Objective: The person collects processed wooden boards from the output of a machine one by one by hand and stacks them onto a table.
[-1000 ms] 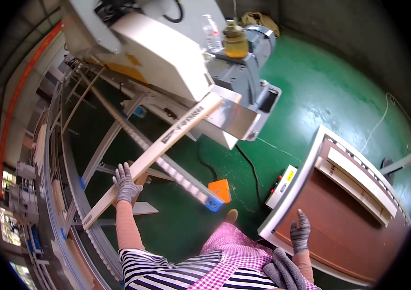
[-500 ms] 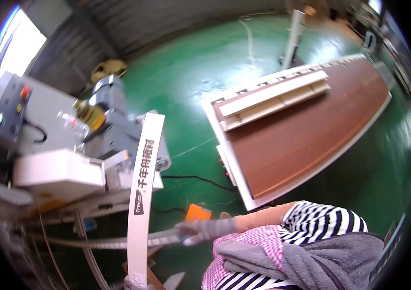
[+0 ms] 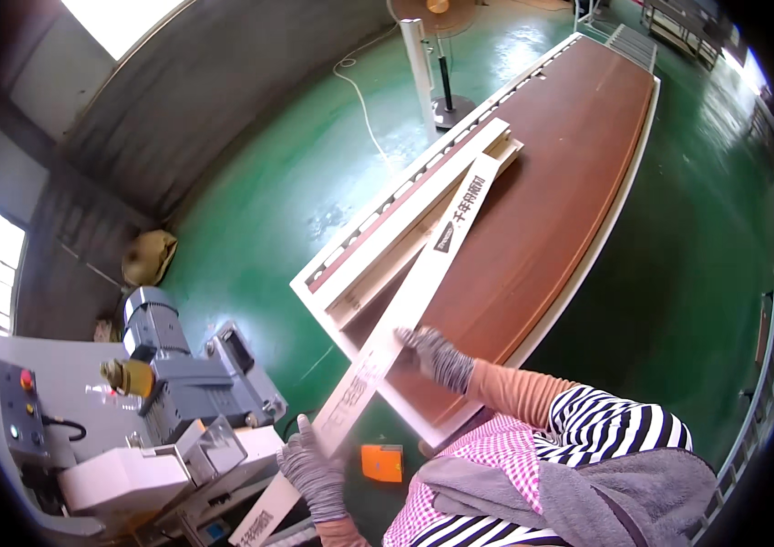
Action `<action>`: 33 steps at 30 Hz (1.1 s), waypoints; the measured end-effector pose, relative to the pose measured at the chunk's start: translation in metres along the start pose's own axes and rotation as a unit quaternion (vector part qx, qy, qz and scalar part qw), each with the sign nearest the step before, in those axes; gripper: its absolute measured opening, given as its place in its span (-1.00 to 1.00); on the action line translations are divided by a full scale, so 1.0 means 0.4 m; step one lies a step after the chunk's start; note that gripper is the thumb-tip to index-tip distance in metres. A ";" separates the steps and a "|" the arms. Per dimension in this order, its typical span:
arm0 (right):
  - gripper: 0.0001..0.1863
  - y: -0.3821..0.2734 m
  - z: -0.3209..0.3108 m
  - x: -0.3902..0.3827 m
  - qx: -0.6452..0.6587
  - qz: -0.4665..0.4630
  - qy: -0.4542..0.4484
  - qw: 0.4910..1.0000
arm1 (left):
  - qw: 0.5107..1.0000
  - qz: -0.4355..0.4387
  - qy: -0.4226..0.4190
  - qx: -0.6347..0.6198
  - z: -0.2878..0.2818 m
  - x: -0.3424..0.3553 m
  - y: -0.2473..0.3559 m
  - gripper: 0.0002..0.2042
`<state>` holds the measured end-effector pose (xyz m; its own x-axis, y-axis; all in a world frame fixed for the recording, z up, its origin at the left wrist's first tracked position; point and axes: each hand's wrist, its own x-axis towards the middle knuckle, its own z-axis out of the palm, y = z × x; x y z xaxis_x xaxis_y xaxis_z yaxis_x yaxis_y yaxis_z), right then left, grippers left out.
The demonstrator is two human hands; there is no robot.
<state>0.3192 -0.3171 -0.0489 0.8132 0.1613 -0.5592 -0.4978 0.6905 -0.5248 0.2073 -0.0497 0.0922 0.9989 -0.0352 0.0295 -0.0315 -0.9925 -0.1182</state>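
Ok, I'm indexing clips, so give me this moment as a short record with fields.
Held item: long white board, slanting
Left hand: gloved, on its lower part, motion-blurred
Right hand: gloved, holding its edge farther up
Board's far end: over or against stacked white strips
Under strips: brown table surface
Floor: green, orange object

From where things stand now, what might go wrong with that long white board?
The long white board might knock the stacked boards, since its far end overlaps them in view; contact is unclear.

Its far end could dip or swing, as the left hand and right hand are both well away from it.

Its near end may bump the machine close by.
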 end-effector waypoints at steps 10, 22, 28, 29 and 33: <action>-0.58 -0.464 -0.421 0.476 -0.036 -0.047 0.146 0.988 | 0.995 0.045 -0.071 -0.050 0.329 0.413 0.038 -0.20; -0.64 -0.621 -0.457 0.587 -0.249 -0.013 0.146 0.957 | 0.998 -0.057 -0.022 -0.027 0.507 0.718 0.363 -0.10; -0.36 -0.509 -0.506 0.594 -0.256 -0.073 0.164 0.950 | 0.990 -0.099 -0.081 -0.062 0.606 0.481 0.336 -0.16; -0.33 -0.483 -0.523 0.585 -0.231 -0.074 0.146 0.959 | 0.987 -0.110 -0.081 -0.084 0.612 0.413 0.320 -0.17; -0.45 -0.307 -0.546 0.437 -0.228 -0.062 0.107 0.966 | 0.973 -0.182 -0.037 -0.138 0.607 0.067 0.224 -0.25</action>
<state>0.4567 -0.5278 -0.2226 0.8182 -0.0861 -0.5685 -0.5214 0.3056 -0.7967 0.2395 -0.1113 -0.1588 0.9447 0.3237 -0.0531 0.3280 -0.9315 0.1571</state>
